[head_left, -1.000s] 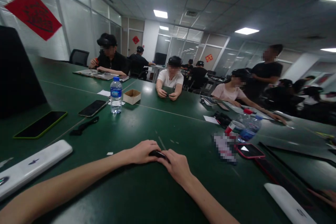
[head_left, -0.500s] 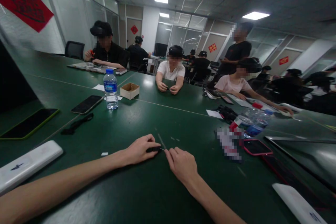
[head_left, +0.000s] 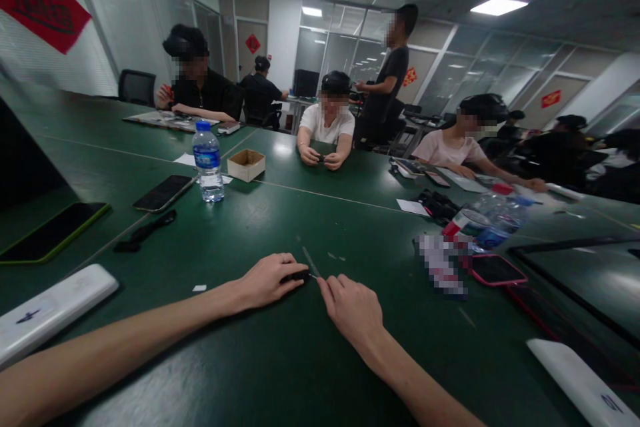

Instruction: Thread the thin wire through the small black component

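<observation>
Gripping, left hand [head_left: 273, 278]: fingers closed around a small, black object [head_left: 301, 274] over the green bench [head_left: 280, 360].
Right hand [head_left: 354, 307]: fingers apparently pinched on a thin, pale, rod-like piece [head_left: 313, 275] between the hands.
Thin piece: judged liable to bend under sideways pull.
Black object: risked slipping if the left grip slackened.
</observation>
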Action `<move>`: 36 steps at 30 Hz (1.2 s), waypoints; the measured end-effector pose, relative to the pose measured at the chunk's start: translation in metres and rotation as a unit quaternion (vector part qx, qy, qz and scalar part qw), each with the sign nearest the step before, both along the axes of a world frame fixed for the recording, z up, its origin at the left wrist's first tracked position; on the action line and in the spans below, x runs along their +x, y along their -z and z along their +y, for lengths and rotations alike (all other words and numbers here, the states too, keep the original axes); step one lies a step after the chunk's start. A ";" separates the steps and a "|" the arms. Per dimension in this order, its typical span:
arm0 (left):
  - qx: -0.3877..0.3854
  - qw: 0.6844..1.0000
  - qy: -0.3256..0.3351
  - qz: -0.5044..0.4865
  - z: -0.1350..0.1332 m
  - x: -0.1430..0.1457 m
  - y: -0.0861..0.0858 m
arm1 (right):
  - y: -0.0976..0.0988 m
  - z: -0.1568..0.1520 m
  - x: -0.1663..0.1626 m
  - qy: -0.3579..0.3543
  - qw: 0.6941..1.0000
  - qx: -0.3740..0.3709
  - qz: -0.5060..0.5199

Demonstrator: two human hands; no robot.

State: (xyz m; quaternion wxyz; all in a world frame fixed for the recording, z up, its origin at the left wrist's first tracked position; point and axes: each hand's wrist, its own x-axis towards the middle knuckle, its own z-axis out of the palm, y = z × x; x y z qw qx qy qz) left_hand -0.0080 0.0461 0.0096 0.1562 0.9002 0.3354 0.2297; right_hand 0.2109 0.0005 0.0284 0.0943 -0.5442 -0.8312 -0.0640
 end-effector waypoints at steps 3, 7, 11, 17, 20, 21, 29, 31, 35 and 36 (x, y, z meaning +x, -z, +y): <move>0.008 1.000 0.004 0.000 0.000 0.000 0.001 | 0.001 0.001 0.000 0.002 1.000 0.003 -0.002; 0.024 1.000 0.009 0.006 0.000 -0.001 0.004 | 0.002 0.000 -0.001 -0.006 1.000 0.006 -0.004; 0.052 0.998 0.006 0.021 -0.002 -0.001 0.006 | 0.001 -0.003 -0.002 -0.013 1.000 0.006 -0.010; 0.070 0.996 0.010 0.057 -0.007 0.000 0.003 | 0.000 -0.008 -0.002 -0.024 1.000 0.005 -0.003; 0.066 0.996 0.012 0.064 -0.007 0.000 0.001 | 0.001 -0.007 -0.002 -0.028 1.000 0.002 0.010; 0.065 0.996 0.011 0.065 -0.007 0.000 0.001 | 0.002 -0.007 -0.001 -0.029 0.999 0.002 0.014; 0.062 0.996 0.009 0.060 -0.010 -0.001 -0.003 | 0.003 -0.003 0.007 -0.054 0.997 0.021 0.045; 0.060 0.996 0.006 0.061 -0.009 0.000 -0.003 | 0.003 -0.005 0.005 -0.073 0.995 0.045 0.054; 0.044 0.996 -0.024 0.071 -0.005 0.002 0.000 | 0.005 -0.021 -0.017 -0.189 0.972 0.113 0.078; 0.042 0.996 -0.030 0.072 -0.004 0.003 0.001 | 0.006 -0.024 -0.023 -0.218 0.965 0.121 0.083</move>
